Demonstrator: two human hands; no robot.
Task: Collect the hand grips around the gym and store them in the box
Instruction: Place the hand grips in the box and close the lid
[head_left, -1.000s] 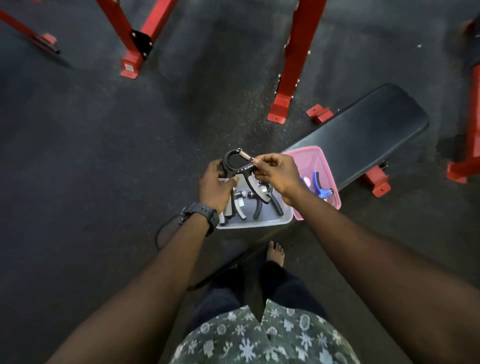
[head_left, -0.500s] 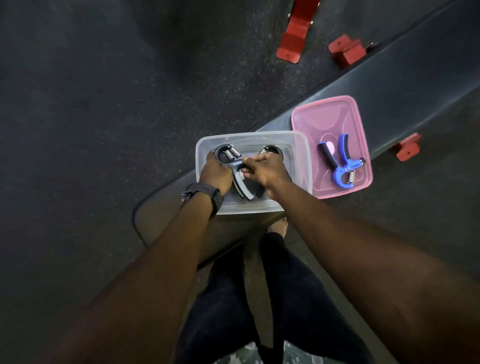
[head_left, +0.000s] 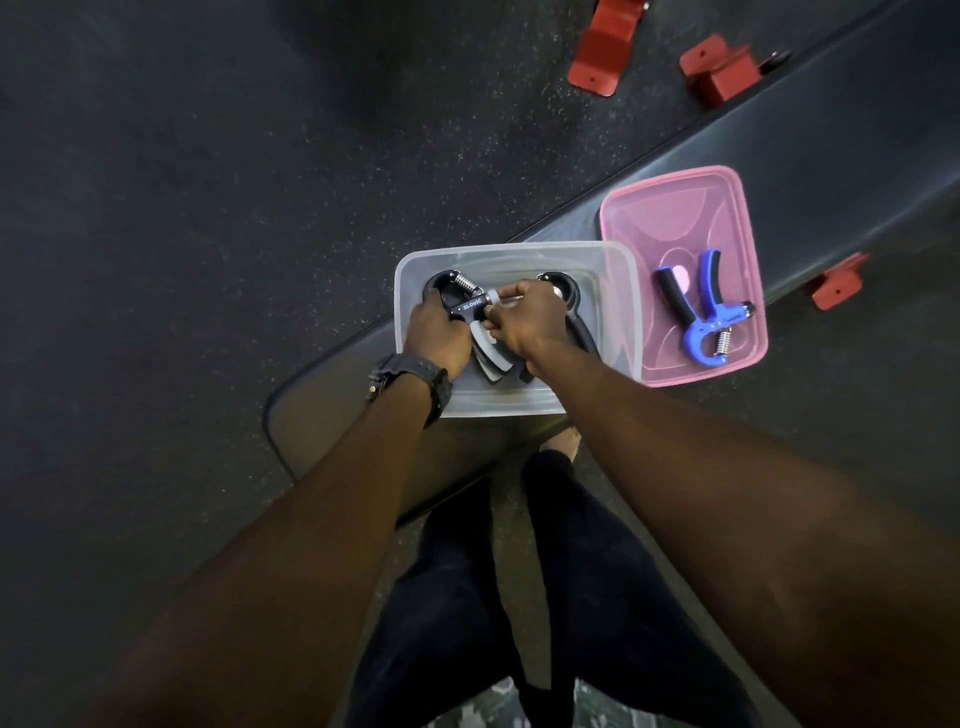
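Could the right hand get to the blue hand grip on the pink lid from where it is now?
Probably yes. The blue hand grip lies uncovered on the pink lid, beside the clear box where the right hand is, but that hand must first release the black grip.

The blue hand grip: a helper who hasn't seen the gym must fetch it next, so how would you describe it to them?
Find the long black bench crossing the dark floor, and the pink lid lying on it, right of the clear box. The blue hand grip lies on that lid, alone. It is the only blue one; the grips in the box are black and grey.
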